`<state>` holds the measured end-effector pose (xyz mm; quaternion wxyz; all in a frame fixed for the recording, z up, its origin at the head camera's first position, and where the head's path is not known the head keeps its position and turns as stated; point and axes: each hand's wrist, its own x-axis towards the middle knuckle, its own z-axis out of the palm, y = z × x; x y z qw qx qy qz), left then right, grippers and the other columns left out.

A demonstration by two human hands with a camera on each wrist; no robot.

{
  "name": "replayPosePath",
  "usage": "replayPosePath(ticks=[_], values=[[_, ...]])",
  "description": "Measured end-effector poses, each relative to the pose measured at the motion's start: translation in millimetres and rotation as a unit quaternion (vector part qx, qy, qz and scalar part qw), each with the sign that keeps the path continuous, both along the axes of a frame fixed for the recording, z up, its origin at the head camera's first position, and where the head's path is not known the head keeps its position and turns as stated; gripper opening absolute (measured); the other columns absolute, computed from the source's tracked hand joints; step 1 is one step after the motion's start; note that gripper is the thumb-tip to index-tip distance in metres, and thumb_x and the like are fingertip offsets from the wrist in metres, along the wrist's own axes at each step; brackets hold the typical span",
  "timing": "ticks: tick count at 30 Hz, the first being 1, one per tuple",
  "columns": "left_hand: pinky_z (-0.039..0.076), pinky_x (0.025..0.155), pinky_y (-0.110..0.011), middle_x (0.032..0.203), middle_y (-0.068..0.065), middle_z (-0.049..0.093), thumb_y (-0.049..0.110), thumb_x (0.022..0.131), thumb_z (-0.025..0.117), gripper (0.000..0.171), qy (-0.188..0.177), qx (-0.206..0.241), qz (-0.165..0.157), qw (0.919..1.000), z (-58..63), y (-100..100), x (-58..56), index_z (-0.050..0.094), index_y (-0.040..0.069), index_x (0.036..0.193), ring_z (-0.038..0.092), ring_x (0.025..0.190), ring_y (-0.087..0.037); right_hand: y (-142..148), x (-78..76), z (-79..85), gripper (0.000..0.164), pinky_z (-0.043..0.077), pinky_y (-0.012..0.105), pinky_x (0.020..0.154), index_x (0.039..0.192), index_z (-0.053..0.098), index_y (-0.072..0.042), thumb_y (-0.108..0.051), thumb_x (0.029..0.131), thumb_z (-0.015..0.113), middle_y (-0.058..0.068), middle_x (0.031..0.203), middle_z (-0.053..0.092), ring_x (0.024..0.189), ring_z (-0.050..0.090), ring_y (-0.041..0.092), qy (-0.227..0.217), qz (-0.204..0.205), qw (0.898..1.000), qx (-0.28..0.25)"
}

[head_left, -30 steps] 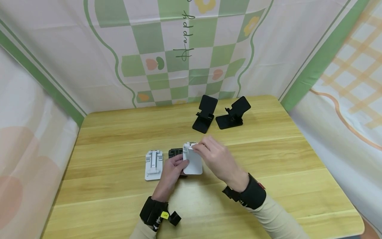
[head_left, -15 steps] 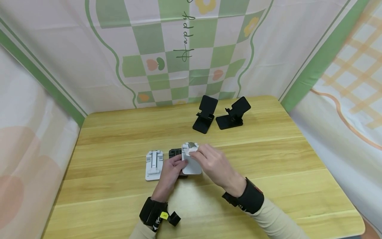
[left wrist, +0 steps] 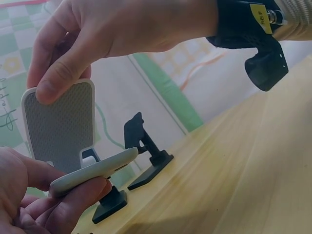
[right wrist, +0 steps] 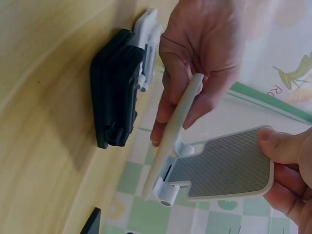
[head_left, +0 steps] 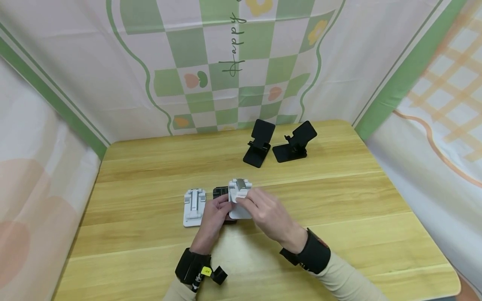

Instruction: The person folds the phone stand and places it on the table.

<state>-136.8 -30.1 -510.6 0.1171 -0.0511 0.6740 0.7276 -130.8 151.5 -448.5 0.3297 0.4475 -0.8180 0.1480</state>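
Observation:
Between my two hands is a white phone stand, partly unfolded above the table. My left hand grips the edge of its base plate, thumb on one face and fingers on the other. The thumb and fingers of my right hand pinch the free end of the hinged plate, whose grey textured pad shows in both wrist views. That plate stands at a wide angle to the base in the right wrist view. Behind my left hand lies a folded black phone stand, partly hidden in the head view.
A folded white phone stand lies left of my left hand. Two unfolded black phone stands, one beside the other, stand near the back of the wooden table. A patterned curtain hangs behind it.
My right hand has moved slightly left and toward me, swinging the hinged plate away from the far end of the base. The left hand keeps its grip almost unmoved.

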Motion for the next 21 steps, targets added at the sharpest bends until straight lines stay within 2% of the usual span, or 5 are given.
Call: replayPosePath(ticks=[7, 15, 21], values=[[0.057, 0.062, -0.020, 0.117, -0.028, 0.072, 0.002, 0.099, 0.057, 0.044, -0.004, 0.003, 0.003, 1.0000, -0.2, -0.4, -0.1, 0.054, -0.012, 0.140, 0.072, 0.083, -0.011, -1.7, 2.4, -6.1, 0.014, 0.057, 0.025, 0.067, 0.103, 0.075, 0.000, -0.001, 0.092, 0.065, 0.007, 0.091, 0.067, 0.079, 0.064, 0.017, 0.005, -0.004, 1.000, 0.001], [0.056, 0.062, -0.020, 0.116, -0.027, 0.072, -0.001, 0.098, 0.055, 0.044, -0.004, -0.001, 0.006, 1.0000, 0.0, -0.8, -0.4, 0.054, -0.012, 0.141, 0.073, 0.086, -0.011, -2.6, 5.7, -13.9, 0.020, 0.058, 0.025, 0.069, 0.105, 0.075, 0.000, 0.000, 0.085, 0.069, 0.007, 0.094, 0.068, 0.085, 0.066, 0.017, 0.017, -0.004, 1.000, 0.014], [0.056, 0.061, -0.019, 0.114, -0.028, 0.073, -0.002, 0.097, 0.056, 0.044, -0.002, 0.009, 0.009, 0.9999, -0.1, -0.7, 0.0, 0.055, -0.012, 0.140, 0.072, 0.080, -0.008, -4.2, 8.2, -17.7, 0.017, 0.057, 0.025, 0.068, 0.104, 0.076, -0.001, -0.001, 0.090, 0.066, 0.007, 0.092, 0.067, 0.082, 0.064, 0.016, 0.003, -0.005, 1.000, 0.018]])
